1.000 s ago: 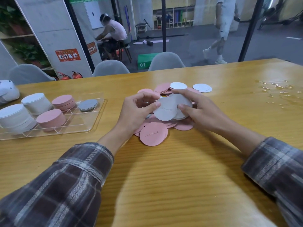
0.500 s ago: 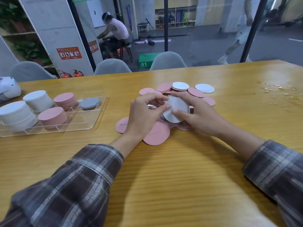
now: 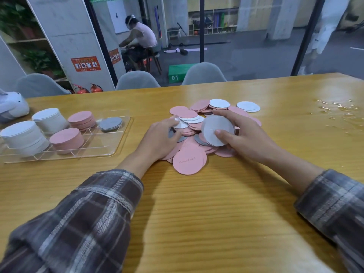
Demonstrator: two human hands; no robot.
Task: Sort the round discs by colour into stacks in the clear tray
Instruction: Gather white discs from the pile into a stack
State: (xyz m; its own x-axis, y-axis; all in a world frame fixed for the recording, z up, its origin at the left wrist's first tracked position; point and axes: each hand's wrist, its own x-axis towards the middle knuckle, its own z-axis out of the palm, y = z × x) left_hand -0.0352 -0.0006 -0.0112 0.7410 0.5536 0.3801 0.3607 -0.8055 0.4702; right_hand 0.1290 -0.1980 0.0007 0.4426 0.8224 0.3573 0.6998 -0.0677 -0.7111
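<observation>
Discs lay heaped on the surface between the hands. The right hand gripped pale discs, thumb across the face; the left hand rested on the heap, grip unclear to us. The clear tray sat leftward, nearer the left hand.

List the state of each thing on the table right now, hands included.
Right hand: grips a few pale discs, tilted up over the loose pile.
Left hand: fingers on that pile; grip unclear.
Clear tray: holds two white stacks, two pink stacks, one low grey stack.
Table: wet patch on its right side.
</observation>
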